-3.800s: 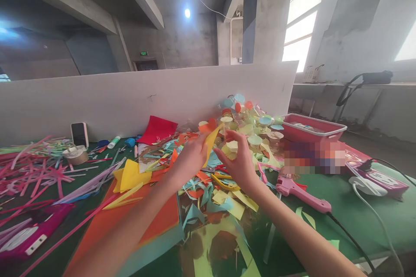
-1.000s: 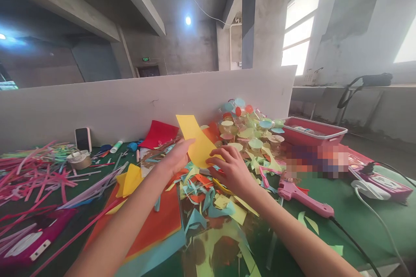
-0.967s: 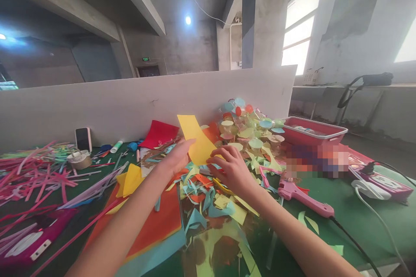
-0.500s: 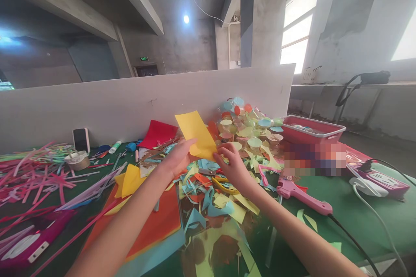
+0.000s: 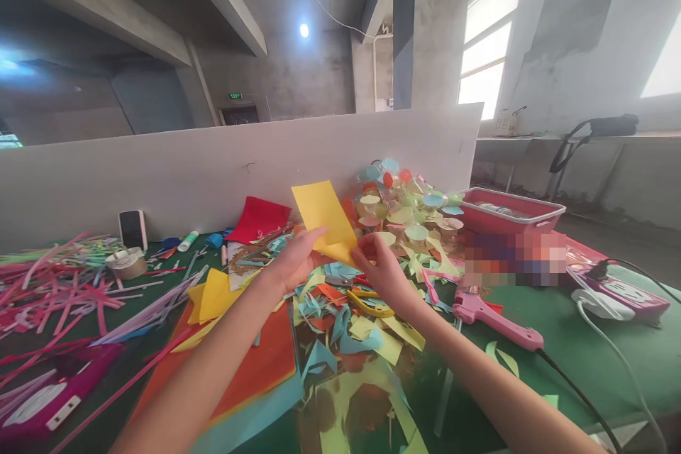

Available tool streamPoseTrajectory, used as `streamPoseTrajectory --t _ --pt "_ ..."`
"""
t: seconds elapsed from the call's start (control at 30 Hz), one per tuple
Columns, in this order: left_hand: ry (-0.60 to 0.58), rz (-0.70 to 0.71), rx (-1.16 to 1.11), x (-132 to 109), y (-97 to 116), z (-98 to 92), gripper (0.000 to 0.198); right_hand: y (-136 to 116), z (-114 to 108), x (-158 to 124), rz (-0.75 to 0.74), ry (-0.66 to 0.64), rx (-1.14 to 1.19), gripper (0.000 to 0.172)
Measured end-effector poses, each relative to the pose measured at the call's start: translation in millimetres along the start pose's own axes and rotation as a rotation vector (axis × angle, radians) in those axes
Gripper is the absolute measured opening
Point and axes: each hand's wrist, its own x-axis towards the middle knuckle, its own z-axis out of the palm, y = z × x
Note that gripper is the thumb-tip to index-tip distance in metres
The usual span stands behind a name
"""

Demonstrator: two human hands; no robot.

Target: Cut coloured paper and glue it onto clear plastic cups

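Note:
Between both hands a strip of yellow paper (image 5: pixel 322 209) is held up above the table, its near end bent over. My left hand (image 5: pixel 298 255) grips its left edge, thumb on the face. At the lower right corner, my right hand (image 5: pixel 380 266) pinches the paper between thumb and fingers. Below them lie yellow-handled scissors (image 5: pixel 369 303), partly covered by coloured paper scraps (image 5: pixel 340 326). More yellow paper (image 5: pixel 217 296) rests on orange sheets (image 5: pixel 255 376) to the left, beyond my left forearm.
A pink glue gun (image 5: pixel 497 319) with a cord lies at right, near a power strip (image 5: pixel 630 296) and pink basket (image 5: pixel 513 211). Paper-disc pieces (image 5: pixel 418 209) are heaped at the back. Pink strips (image 5: pixel 69 291), a phone (image 5: pixel 133 230) and a tape roll (image 5: pixel 128 264) are at left.
The yellow paper has shifted slightly to the right, and its near end now folds up more visibly. Both hands keep their grip on it.

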Motion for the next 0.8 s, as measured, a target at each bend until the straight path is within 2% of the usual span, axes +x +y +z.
streamPoseTrajectory --t 0.17,0.47,0.67,0.8 --pt "-0.027 0.045 0.052 -1.4 -0.7 0.4 0.031 4.6 1.1 1.9 0.020 -0.002 0.090 0.029" --pt "-0.018 0.063 0.144 -2.6 -2.7 -1.1 0.035 -0.9 -0.5 2.7 0.036 -0.018 0.122 0.029" --pt "-0.131 0.095 0.293 -3.5 -1.7 -2.0 0.038 0.3 0.0 2.7 0.015 -0.006 0.104 0.030" --pt "-0.118 0.123 0.424 -0.9 -0.5 -3.8 0.039 0.3 0.2 2.5 0.017 -0.018 0.101 0.031"
